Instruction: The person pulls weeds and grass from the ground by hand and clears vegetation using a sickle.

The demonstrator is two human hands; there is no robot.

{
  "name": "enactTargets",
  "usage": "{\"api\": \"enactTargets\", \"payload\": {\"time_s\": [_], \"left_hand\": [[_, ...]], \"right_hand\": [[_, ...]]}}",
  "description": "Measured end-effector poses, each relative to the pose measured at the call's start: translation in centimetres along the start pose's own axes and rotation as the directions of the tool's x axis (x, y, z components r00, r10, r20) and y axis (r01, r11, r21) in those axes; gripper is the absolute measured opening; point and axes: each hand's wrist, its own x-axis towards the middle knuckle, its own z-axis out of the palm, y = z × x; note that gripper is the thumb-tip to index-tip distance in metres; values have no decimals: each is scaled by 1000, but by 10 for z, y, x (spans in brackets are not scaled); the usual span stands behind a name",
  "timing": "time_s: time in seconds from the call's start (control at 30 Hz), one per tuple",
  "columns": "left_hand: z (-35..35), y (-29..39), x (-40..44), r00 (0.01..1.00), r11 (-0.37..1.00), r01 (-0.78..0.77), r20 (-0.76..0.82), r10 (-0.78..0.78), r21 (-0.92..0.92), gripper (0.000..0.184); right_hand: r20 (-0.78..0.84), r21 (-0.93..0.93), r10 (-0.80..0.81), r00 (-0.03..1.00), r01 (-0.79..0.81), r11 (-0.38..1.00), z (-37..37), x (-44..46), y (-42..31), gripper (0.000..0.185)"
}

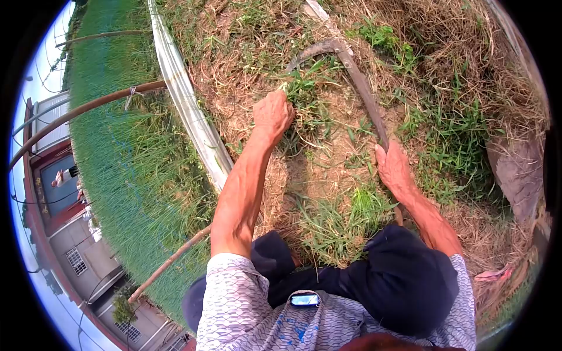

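My left hand (273,117) is closed in a fist at the base of some green weeds (301,86), with leaves showing beyond its knuckles. My right hand (393,167) is wrapped round the wooden handle of a sickle (364,93). The handle runs up and away from that hand, and the curved blade bends to the left, its tip just beyond the weeds near my left fist. Blade and left hand are apart. Between my hands lies bare soil (333,158) with scattered grass.
Loose green grass (345,225) lies before my knees. White plastic sheeting (190,99) runs along the left, beside tall green plants (111,146) and bent poles (99,100). Dry straw (456,52) covers the right. Buildings (76,234) stand at the far left.
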Motion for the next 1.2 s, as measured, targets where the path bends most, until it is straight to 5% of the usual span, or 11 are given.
{"api": "enactTargets", "payload": {"time_s": [0.07, 0.13, 0.3, 0.5, 0.67, 0.83, 0.97, 1.13, 1.2], "left_hand": [[-4, 2, -4, 1000, 1000, -18, -11, 18, -12, 18], [-3, 2, 1, 996, 999, 31, 83, -33, 25, 19], [-3, 0, -1, 999, 999, -35, 12, 35, 9, 19], [-14, 7, 1, 992, 999, 42, 119, -38, -34, 18], [-4, 3, -3, 1000, 997, 20, 19, -19, -72, 19], [-13, -1, -11, 991, 993, 69, 119, -57, -99, 19], [-12, -5, -1, 994, 997, 43, 103, -36, -68, 19], [-6, -9, -8, 992, 996, 34, 122, -23, -86, 21], [-9, -5, -5, 987, 994, 70, 150, -57, -81, 21]], "right_hand": [[16, 54, 1, 1000, -2, 999, -10, -9, -5, 34], [166, 12, 217, 962, -222, 975, -23, -23, -15, 38], [18, 85, 72, 997, -73, 994, -18, -41, 2, 40], [77, 77, 70, 995, -76, 994, -7, -18, -15, 33], [38, 22, -6, 999, 6, 1000, 1, -4, -5, 35], [105, -34, 34, 994, -30, 999, -6, -3, -12, 34], [108, 138, 44, 993, -58, 989, -19, -8, -15, 37], [173, 37, 40, 984, -48, 998, -16, 9, -18, 40], [59, -25, 128, 990, -127, 992, -17, -11, -9, 43]]}}
